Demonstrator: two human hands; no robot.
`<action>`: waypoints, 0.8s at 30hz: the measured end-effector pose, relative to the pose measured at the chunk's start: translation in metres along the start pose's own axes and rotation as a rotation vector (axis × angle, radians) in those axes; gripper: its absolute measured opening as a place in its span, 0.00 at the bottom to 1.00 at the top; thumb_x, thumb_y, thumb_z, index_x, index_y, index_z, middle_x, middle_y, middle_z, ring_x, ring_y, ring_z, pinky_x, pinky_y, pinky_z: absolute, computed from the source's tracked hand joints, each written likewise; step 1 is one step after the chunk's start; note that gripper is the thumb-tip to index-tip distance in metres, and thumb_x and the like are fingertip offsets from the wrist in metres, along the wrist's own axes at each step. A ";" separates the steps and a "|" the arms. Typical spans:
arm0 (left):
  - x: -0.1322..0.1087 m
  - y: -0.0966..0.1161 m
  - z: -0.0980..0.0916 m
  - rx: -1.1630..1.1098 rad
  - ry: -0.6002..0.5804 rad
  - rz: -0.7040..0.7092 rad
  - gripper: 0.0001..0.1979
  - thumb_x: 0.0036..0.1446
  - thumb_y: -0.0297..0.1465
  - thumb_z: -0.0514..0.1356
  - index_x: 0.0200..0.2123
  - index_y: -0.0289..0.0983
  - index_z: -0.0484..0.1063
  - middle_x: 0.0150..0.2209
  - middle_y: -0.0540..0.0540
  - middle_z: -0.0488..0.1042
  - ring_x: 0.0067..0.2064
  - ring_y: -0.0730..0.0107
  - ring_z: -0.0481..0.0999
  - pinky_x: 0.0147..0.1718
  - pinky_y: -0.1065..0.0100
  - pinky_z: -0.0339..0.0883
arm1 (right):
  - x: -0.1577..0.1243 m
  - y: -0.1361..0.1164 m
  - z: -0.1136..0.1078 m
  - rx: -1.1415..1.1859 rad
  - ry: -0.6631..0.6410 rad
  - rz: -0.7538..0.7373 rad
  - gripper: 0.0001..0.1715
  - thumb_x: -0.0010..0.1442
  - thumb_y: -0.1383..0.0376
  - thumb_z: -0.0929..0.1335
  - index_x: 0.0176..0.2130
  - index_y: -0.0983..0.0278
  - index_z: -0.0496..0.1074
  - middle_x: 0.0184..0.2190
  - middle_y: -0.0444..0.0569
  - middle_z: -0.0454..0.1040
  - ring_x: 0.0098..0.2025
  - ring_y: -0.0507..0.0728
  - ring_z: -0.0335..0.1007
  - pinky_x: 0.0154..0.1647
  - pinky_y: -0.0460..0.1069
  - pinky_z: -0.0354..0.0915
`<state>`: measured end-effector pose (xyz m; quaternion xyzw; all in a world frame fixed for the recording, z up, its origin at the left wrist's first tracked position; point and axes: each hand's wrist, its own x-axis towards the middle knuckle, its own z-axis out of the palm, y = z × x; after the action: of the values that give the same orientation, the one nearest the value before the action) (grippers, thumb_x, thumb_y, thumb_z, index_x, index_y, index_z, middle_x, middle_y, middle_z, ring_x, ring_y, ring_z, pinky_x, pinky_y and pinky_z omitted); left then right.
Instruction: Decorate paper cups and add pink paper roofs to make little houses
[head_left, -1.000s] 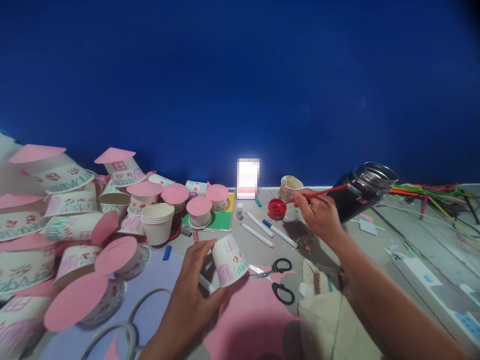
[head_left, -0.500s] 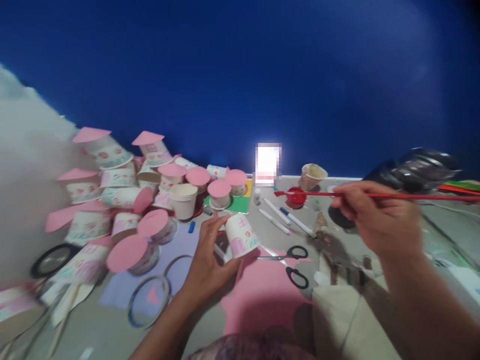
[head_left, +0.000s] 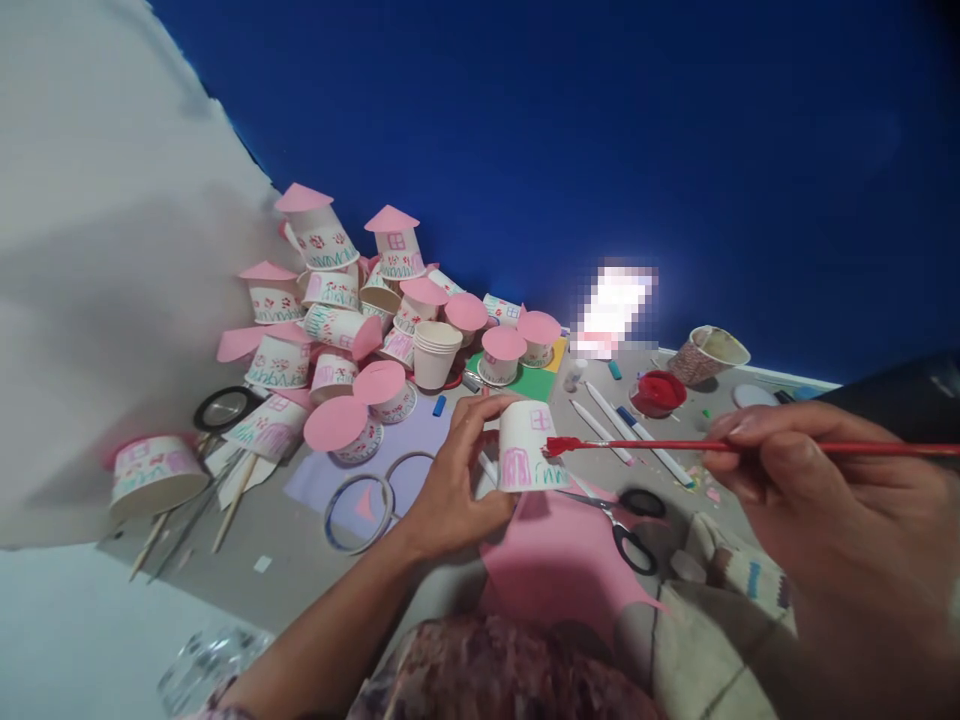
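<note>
My left hand (head_left: 450, 485) is wrapped round an upside-down white paper cup (head_left: 527, 446) drawn with a pink door, a pink window and green grass. My right hand (head_left: 817, 490) pinches a thin red paintbrush (head_left: 675, 447) held level. Its red-loaded tip touches the cup's right side. Behind the brush stands a small pot of red paint (head_left: 658, 392).
A heap of decorated cups with pink paper roofs (head_left: 337, 310) fills the left. A stack of plain cups (head_left: 436, 353), markers (head_left: 622, 430), black-handled scissors (head_left: 626, 520), pink paper (head_left: 559, 560), a wire ring (head_left: 360, 500) and a patterned cup (head_left: 705, 355) lie about. A grey wall stands left.
My right hand lifted the brush from the red paint pot and brought its tip across to the cup. My left hand turned the cup upright. The camera swung left.
</note>
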<state>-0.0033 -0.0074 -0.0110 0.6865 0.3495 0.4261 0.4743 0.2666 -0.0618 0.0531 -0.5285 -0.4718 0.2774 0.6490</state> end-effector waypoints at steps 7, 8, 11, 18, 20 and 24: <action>0.001 0.001 0.002 -0.021 -0.017 0.001 0.36 0.49 0.25 0.64 0.62 0.46 0.66 0.60 0.42 0.65 0.64 0.52 0.70 0.61 0.54 0.71 | -0.004 0.001 -0.001 0.011 -0.080 -0.036 0.03 0.62 0.62 0.77 0.34 0.56 0.84 0.31 0.50 0.79 0.29 0.57 0.80 0.19 0.48 0.69; 0.001 0.002 0.002 -0.026 -0.020 -0.005 0.36 0.49 0.25 0.65 0.62 0.46 0.66 0.60 0.42 0.65 0.64 0.51 0.70 0.61 0.53 0.71 | -0.003 0.002 -0.001 0.013 -0.087 -0.037 0.03 0.62 0.62 0.77 0.34 0.56 0.84 0.31 0.50 0.79 0.29 0.57 0.80 0.19 0.47 0.70; 0.000 0.002 0.003 -0.048 -0.031 -0.021 0.36 0.48 0.27 0.66 0.62 0.46 0.66 0.60 0.42 0.66 0.64 0.50 0.69 0.62 0.52 0.70 | -0.002 0.005 -0.001 0.025 -0.098 -0.053 0.03 0.63 0.64 0.76 0.35 0.56 0.84 0.32 0.49 0.80 0.29 0.56 0.80 0.20 0.47 0.71; 0.000 0.003 0.003 -0.114 -0.052 -0.030 0.37 0.48 0.25 0.66 0.62 0.47 0.67 0.60 0.42 0.66 0.64 0.52 0.69 0.63 0.54 0.69 | -0.003 0.005 -0.002 -0.011 -0.145 -0.091 0.04 0.64 0.65 0.75 0.35 0.57 0.84 0.33 0.49 0.80 0.31 0.54 0.77 0.21 0.46 0.69; -0.001 0.002 0.003 -0.139 -0.053 -0.026 0.36 0.48 0.26 0.68 0.62 0.47 0.68 0.61 0.42 0.66 0.64 0.50 0.69 0.64 0.53 0.67 | -0.004 0.005 -0.004 -0.021 -0.167 -0.114 0.04 0.64 0.65 0.75 0.36 0.57 0.84 0.33 0.49 0.80 0.31 0.55 0.76 0.19 0.45 0.68; -0.001 -0.002 0.003 -0.237 -0.061 -0.010 0.36 0.49 0.28 0.69 0.62 0.48 0.69 0.61 0.43 0.65 0.64 0.50 0.69 0.63 0.55 0.66 | -0.003 0.007 -0.006 -0.062 -0.175 -0.160 0.04 0.64 0.65 0.75 0.36 0.57 0.83 0.31 0.49 0.80 0.35 0.57 0.76 0.19 0.46 0.67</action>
<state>-0.0007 -0.0086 -0.0136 0.6366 0.2856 0.4407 0.5647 0.2719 -0.0652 0.0457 -0.4829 -0.5757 0.2548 0.6087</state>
